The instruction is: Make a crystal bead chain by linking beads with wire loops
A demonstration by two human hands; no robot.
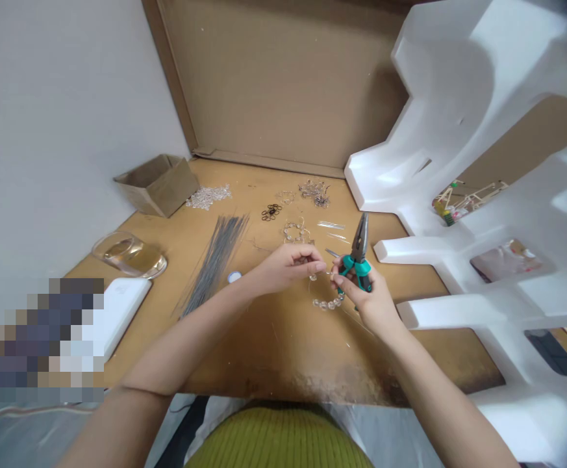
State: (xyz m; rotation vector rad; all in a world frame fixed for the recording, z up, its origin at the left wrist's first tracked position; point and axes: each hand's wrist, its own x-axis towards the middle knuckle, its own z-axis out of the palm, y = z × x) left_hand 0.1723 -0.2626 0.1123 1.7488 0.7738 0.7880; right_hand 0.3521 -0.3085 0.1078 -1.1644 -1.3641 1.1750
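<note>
Teal-and-black grips, dark metal nose on one pair of pliers (pixel 360 242), held above the counter (pixel 283 361), right of centre; nose pointing up and away from the body, long axis near upright in view, tip leaning slightly right. Wrapped by right hand (pixel 377 300), fingers curled round the handles, thumb and forefinger also pinched together near a fine wire. Left hand (pixel 297 261) nearly closed, thumb against forefinger, on the wire end of one bead strand (pixel 330 304); exact contact too small to tell. Strand slung between both hands, curved like a shallow bowl, low side toward the body, long axis roughly left to right; about five clear round beads along the bottom, one more up by the left fingers. Beyond: one clear beaded ring (pixel 293 232), flat; one tangle of wired beads (pixel 315 191), uncountable; one cluster of black loops (pixel 271 212); two small groups of thin pale rods (pixel 332 225). To the left: one sheaf of straight grey wires (pixel 215 260), splayed, too many to count; one heap of clear beads (pixel 209 196) beside one open brown cardboard box (pixel 166 188); one smooth glass (pixel 130 253) with amber liquid; one small round white disc (pixel 234 277). Far right: moulded white foam (pixel 412 250), matte, chunky prongs.
</note>
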